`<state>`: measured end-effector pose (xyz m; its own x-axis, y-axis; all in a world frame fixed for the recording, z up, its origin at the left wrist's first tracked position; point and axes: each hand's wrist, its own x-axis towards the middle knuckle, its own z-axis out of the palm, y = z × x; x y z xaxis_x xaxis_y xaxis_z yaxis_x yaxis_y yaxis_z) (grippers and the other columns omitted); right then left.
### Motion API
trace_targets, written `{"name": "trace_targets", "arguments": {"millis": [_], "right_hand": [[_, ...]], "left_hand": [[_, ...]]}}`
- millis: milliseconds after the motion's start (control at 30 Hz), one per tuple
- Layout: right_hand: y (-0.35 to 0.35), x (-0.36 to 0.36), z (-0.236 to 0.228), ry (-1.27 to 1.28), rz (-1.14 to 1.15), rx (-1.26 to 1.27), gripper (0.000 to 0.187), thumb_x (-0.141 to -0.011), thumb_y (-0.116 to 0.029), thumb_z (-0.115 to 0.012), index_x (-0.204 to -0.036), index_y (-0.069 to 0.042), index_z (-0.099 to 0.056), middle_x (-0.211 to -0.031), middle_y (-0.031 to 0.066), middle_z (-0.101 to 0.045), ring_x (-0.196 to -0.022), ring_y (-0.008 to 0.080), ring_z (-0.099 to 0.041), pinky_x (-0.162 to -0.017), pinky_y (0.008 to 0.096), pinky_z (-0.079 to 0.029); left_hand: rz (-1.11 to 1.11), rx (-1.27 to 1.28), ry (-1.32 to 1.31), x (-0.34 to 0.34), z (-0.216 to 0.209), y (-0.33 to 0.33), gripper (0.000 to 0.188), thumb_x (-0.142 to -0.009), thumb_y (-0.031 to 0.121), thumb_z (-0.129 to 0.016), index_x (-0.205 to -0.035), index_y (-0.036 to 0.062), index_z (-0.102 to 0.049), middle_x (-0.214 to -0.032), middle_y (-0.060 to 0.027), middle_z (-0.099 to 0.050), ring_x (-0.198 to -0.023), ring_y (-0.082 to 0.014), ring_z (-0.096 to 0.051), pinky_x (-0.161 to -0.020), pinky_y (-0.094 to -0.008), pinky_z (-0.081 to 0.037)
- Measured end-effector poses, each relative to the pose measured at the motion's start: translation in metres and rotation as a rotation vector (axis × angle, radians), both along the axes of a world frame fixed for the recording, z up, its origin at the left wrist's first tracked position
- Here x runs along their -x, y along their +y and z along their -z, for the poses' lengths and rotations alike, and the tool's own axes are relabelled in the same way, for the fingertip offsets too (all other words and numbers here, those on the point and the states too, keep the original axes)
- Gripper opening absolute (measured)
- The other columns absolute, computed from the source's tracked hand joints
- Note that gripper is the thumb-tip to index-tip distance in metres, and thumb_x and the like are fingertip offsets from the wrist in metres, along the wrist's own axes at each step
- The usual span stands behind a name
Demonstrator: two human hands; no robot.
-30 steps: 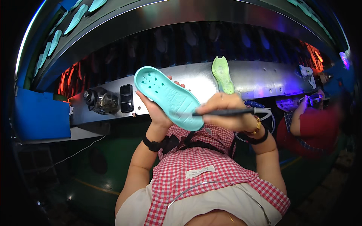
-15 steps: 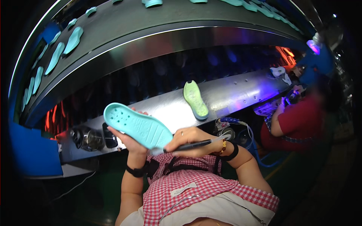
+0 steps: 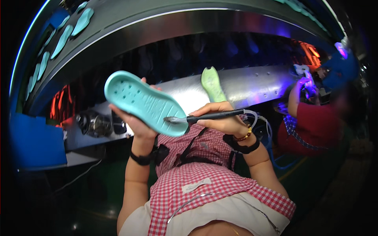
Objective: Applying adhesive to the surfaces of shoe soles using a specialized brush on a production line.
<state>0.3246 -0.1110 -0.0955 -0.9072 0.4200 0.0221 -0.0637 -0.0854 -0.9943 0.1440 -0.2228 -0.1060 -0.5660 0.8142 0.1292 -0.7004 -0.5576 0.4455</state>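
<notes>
A turquoise shoe sole with small round holes and ridges rests tilted in my left hand, whose fingers wrap round its edges from beneath. My right hand is closed on the black handle of a brush, from whose rear end a thin clear tube runs off. The pale bristles touch the inner face of the sole near its right end. Just beyond my right hand, a light green sole lies on the metal ledge, its near end hidden by that hand.
The metal ledge runs across in front of me. Above it a dark conveyor belt carries several turquoise soles. A dark, round-bodied object sits at the ledge's left, near an orange glow. At right, a person in red handles a white piece.
The turquoise sole and both hands sit higher in view. The brush has moved from the sole's near edge onto its inner face. The person at right has raised an arm toward the ledge.
</notes>
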Motion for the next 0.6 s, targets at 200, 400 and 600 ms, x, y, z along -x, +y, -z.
{"name": "trace_targets", "arguments": {"millis": [200,400,600], "right_hand": [[0.007,-0.001,0.017,0.283,-0.234,0.027,0.019,-0.069,0.000,-0.065,-0.088,0.001,-0.063,-0.093,0.0117,-0.062,-0.100,0.0195,-0.050,-0.083,0.0285,-0.042],[-0.021,0.014,0.013,0.278,0.008,0.706,0.016,-0.080,0.001,-0.052,-0.095,0.005,-0.053,-0.098,0.0186,-0.057,-0.091,0.0235,-0.058,-0.082,0.0338,-0.048],[-0.027,0.006,0.009,0.077,0.019,0.143,0.016,-0.077,-0.001,-0.058,-0.093,0.003,-0.059,-0.091,0.0110,-0.062,-0.082,0.0114,-0.058,-0.074,0.0231,-0.047]], "left_hand": [[0.005,0.054,0.060,0.004,-0.003,-0.007,0.088,-0.068,0.078,-0.027,-0.113,0.0049,-0.046,-0.100,-0.0177,-0.055,-0.092,-0.0308,-0.055,-0.081,-0.0425,-0.045],[0.017,0.114,-0.055,-0.018,-0.016,-0.008,0.065,-0.085,0.057,-0.026,-0.124,0.0066,-0.039,-0.117,-0.0138,-0.049,-0.108,-0.0312,-0.046,-0.093,-0.0532,-0.034],[0.152,-0.008,-0.186,-0.031,0.007,-0.010,0.063,-0.087,0.052,-0.021,-0.129,0.0052,-0.029,-0.121,-0.0148,-0.044,-0.105,-0.0317,-0.049,-0.093,-0.0513,-0.036]]}}
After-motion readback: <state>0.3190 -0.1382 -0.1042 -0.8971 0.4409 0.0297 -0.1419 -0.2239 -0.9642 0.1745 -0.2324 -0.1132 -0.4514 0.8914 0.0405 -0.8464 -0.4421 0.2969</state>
